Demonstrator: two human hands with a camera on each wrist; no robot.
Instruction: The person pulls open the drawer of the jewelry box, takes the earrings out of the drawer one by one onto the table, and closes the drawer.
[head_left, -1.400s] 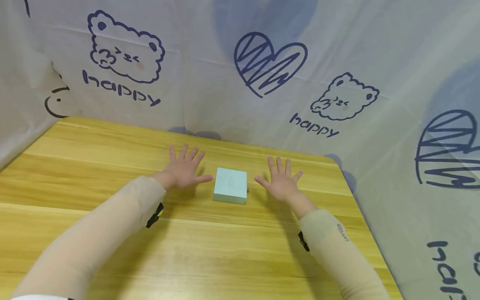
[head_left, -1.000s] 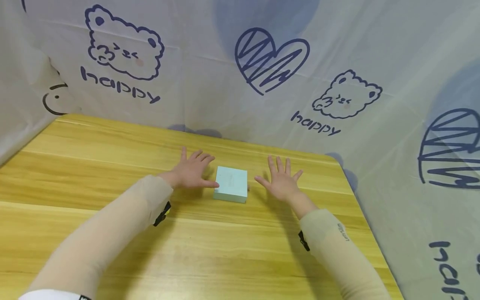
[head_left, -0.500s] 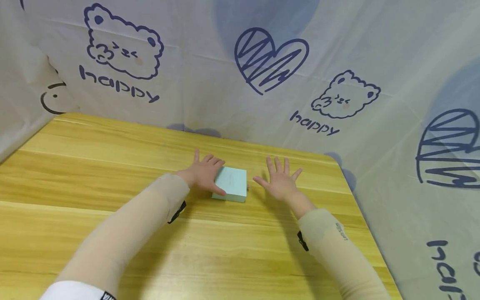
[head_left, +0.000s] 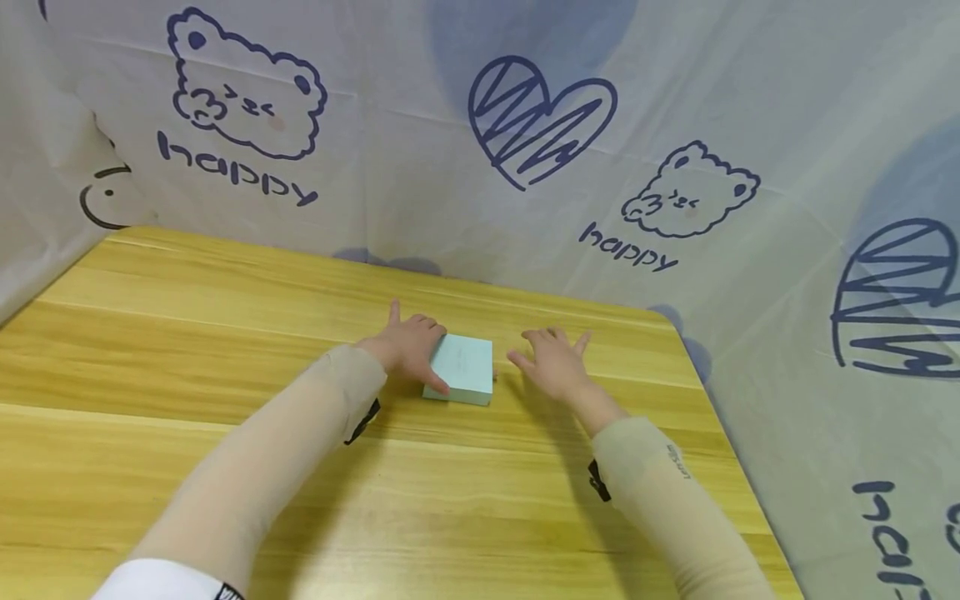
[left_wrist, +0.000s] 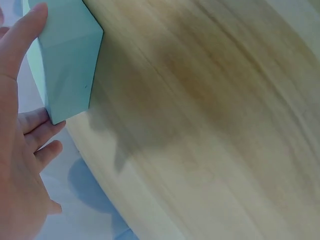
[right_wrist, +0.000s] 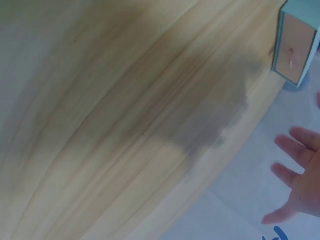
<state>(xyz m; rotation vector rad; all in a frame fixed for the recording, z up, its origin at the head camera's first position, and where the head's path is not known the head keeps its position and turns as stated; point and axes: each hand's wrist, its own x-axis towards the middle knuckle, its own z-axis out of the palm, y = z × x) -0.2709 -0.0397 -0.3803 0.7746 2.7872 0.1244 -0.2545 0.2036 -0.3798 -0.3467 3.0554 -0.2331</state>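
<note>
A small pale-blue drawer box (head_left: 467, 363) lies on the wooden table. My left hand (head_left: 411, 347) grips it by its left end, thumb at the near side and fingers at the far side. In the left wrist view the thumb lies along the box (left_wrist: 70, 65) and fingertips meet its far corner. The right wrist view shows the opposite end, a pinkish drawer front (right_wrist: 294, 50) with a small pull tab (right_wrist: 291, 57). My right hand (head_left: 557, 367) hovers just right of that end, fingers apart and slightly bent, holding nothing.
The wood-grain table (head_left: 420, 500) has a rounded far right corner. Behind it hangs a pale cloth (head_left: 420, 167) with bear, heart and "happy" drawings, and the cloth also runs along the right side.
My left hand has moved right from beside the box and taken hold of its left end. The right hand's fingers, spread straight before, have bent. The box has stayed nearly in place.
</note>
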